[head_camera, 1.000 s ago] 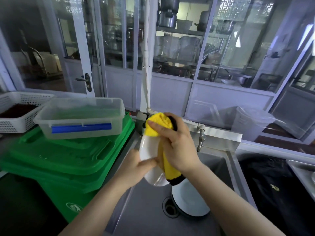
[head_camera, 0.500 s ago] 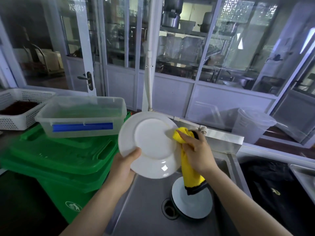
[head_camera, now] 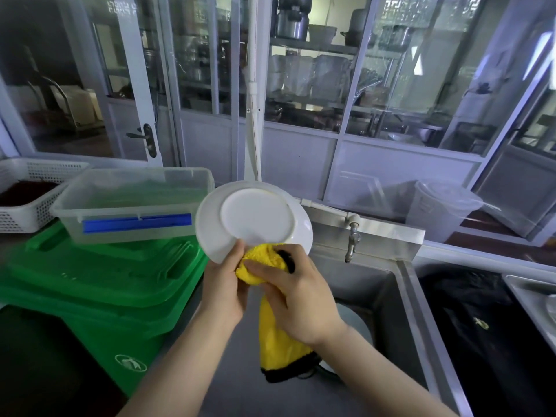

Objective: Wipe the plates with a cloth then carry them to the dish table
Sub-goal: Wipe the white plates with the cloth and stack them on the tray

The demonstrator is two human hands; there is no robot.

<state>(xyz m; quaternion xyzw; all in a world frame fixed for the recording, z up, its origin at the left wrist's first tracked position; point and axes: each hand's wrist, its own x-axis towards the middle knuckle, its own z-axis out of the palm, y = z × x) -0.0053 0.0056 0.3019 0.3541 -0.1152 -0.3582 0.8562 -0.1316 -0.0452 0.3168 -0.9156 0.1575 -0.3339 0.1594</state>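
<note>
A white plate is held up above the sink with its underside and foot ring facing me. My left hand grips its lower rim. My right hand holds a yellow cloth with a black edge, bunched against the plate's lower rim, its tail hanging down. Another white plate lies in the steel sink, mostly hidden behind my right arm and the cloth.
A green bin stands at the left with a clear plastic box on its lid. A white perforated basket sits far left. A tap juts over the sink. A dark basin lies to the right.
The plate has been turned over, from its face toward me to its underside. My right hand with the cloth moved from the plate's right edge down to its lower rim.
</note>
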